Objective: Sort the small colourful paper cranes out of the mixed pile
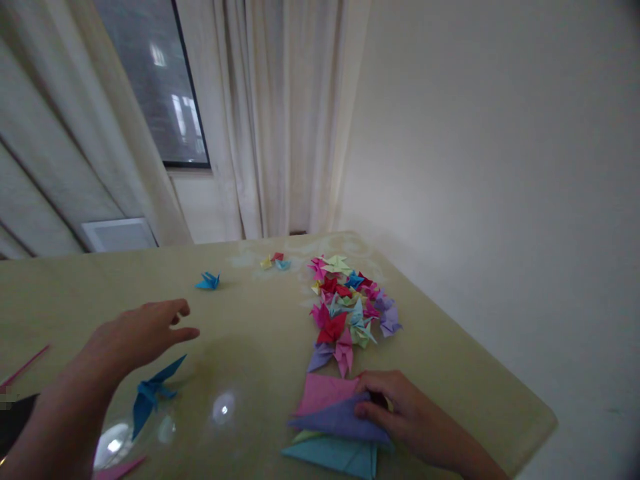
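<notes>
My left hand (145,333) hovers over the left part of the table, thumb and fingers apart, holding nothing. Just below it lies a blue paper crane (149,393) with its wings spread. At the lower middle, my right hand (400,407) pinches the edge of a purple folded paper (333,419) between thumb and fingers. Pink paper (317,390) lies behind the purple piece, and light-blue folded paper (345,453) in front of it, with a sliver of green between. Whether the purple piece is lifted off the stack, I cannot tell.
A heap of colourful paper cranes (345,293) lies beyond my right hand. Farther left are another blue crane (208,281) and small folded papers (276,261). A thin pink strip (25,367) lies at far left. The wall (500,200) borders the table (250,360) on the right.
</notes>
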A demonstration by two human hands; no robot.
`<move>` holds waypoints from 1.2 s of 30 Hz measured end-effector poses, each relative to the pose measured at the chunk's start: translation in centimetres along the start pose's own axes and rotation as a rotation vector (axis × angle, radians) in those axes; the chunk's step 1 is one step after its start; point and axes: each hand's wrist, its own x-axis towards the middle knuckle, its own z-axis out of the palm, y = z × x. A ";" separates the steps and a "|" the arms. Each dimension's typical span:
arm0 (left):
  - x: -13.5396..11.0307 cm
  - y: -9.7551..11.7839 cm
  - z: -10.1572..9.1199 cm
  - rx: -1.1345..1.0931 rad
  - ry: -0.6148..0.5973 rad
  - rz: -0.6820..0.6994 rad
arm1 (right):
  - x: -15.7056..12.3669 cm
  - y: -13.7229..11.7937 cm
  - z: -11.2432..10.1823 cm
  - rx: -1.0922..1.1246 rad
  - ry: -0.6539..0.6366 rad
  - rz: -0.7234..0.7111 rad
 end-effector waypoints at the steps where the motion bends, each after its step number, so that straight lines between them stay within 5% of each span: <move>1: 0.6 -1.7 0.4 0.026 -0.061 -0.026 | 0.1 0.3 0.1 -0.020 -0.012 0.029; 3: 1.2 -3.6 1.4 -0.001 -0.206 -0.027 | 0.6 0.8 0.4 -0.088 0.015 0.077; 6: 1.4 -3.7 2.3 -0.066 -0.351 -0.026 | 1.2 1.1 0.8 -0.203 0.093 0.113; 17: -0.2 -2.8 1.1 -0.289 -0.505 0.056 | 1.3 0.6 0.4 -0.232 0.379 -0.193; 20: -0.1 -0.5 1.0 -0.349 -0.458 0.143 | 2.6 -1.4 -0.3 -0.234 0.389 -0.290; 26: -2.3 8.6 0.1 -0.931 -0.141 0.368 | 6.5 -6.1 -1.9 -0.321 0.358 -0.507; 29: -3.6 11.9 0.8 -1.055 -0.120 0.394 | 8.4 -8.1 -2.4 -0.327 0.266 -0.575; 36: -4.0 13.7 1.8 -1.100 -0.129 0.358 | 11.1 -8.8 -2.9 -0.176 0.290 -0.674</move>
